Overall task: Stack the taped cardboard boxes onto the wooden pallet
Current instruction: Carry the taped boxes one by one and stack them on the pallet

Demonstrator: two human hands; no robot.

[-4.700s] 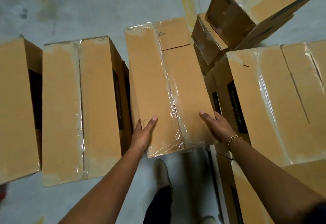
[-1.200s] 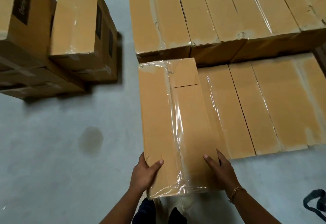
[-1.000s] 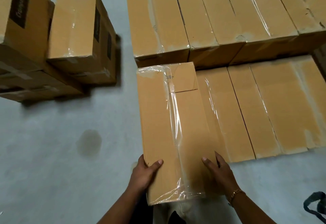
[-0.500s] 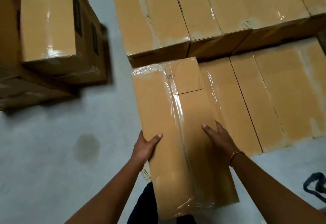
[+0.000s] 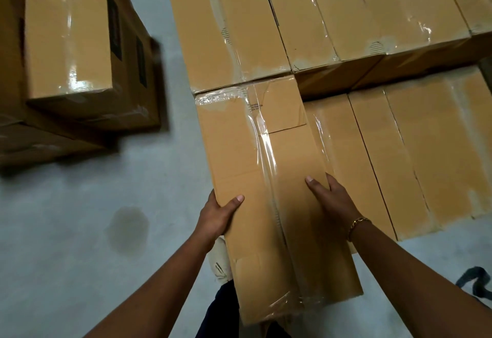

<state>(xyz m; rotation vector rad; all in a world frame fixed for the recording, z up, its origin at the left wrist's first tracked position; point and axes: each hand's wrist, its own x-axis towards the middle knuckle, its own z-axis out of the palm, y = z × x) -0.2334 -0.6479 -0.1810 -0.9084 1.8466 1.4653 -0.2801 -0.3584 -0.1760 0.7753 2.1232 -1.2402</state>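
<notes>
I see long taped cardboard box [image 5: 266, 167] gripped by its sides: left hand [image 5: 217, 219], right hand [image 5: 334, 202], thumbs on top. Judge it stiff, fairly heavy; tape slick, so hold bare cardboard.

Left grip [image 5: 215, 218] and right grip [image 5: 332, 199], both curled (thumbs [image 5: 234, 202] uppermost)

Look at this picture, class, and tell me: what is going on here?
A person holds a long brown taped cardboard box by its sides, left hand and right hand each gripping an edge. Its far end reaches the taller row of stacked boxes, beside a lower row. On the grey floor at left stand other boxes.
</notes>
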